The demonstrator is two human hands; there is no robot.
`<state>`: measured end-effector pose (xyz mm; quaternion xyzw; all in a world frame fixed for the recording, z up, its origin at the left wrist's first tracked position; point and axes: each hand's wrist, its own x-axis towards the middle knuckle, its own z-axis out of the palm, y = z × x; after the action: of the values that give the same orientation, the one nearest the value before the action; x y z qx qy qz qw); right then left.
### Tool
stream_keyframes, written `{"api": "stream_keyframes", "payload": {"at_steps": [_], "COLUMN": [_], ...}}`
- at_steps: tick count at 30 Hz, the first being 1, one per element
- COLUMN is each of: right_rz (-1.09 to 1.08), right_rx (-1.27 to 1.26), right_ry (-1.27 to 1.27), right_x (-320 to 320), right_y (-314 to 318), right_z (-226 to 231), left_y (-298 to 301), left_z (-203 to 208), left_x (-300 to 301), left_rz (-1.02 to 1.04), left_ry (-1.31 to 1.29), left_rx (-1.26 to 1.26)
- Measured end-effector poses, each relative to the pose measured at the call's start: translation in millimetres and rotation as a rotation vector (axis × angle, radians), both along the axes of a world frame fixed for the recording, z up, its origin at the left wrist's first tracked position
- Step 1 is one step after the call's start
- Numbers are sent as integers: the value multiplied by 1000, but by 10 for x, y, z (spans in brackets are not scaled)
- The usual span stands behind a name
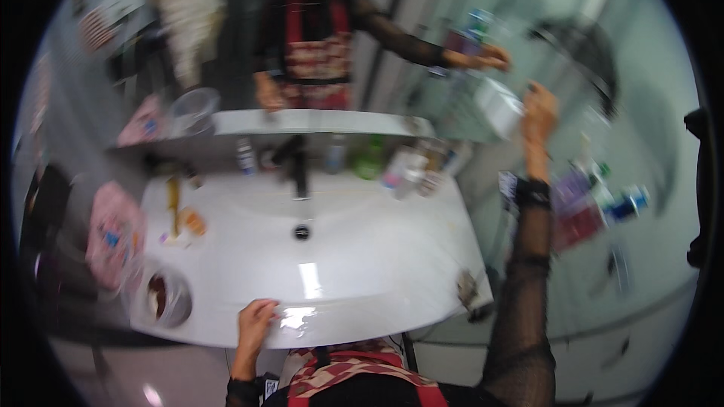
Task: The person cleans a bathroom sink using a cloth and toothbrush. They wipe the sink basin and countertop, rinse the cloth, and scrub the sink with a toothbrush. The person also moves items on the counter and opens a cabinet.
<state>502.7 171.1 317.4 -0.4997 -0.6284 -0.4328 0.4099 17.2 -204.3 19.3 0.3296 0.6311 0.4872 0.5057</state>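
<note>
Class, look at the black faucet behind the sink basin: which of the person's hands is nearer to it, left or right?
Left. The left hand rests on the front rim of the sink, across the basin from the black faucet. The right hand is raised far off to its right.

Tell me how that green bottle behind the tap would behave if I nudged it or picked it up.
The green bottle stands upright in a crowded row behind the black tap, so a nudge would probably knock its neighbours. It looks rounded, so it would likely roll if tipped. It seems plastic and light, though the blur hides how full it is. Near the white basin it may be slippery.
</note>
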Motion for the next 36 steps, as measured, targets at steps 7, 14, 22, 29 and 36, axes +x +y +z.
{"api": "stream_keyframes", "payload": {"at_steps": [7, 14, 22, 29, 36], "right_rz": [706, 1442, 1583, 1732, 1851], "right_rx": [-502, -1212, -902, -708, -868], "right_ry": [328, -79, -597, -591, 141], "right_x": [-1544, -3860, -4797, -5654, -7119], "right_y": [-1241, -2668, -3027, -2948, -3124], "right_z": [83, -854, -655, -182, 78], "left_y": [92, -199, -781, -1253, -1706], "left_z": [497, 1326, 1477, 1486, 1240], "left_x": [-106, -583, -1189, -1602, -1663], "left_rz": [-34, -94, 186, 380, 382], "left_ry": [277, 218, 74, -176, -68], "left_rx": [351, 643, 561, 739, 478]}}
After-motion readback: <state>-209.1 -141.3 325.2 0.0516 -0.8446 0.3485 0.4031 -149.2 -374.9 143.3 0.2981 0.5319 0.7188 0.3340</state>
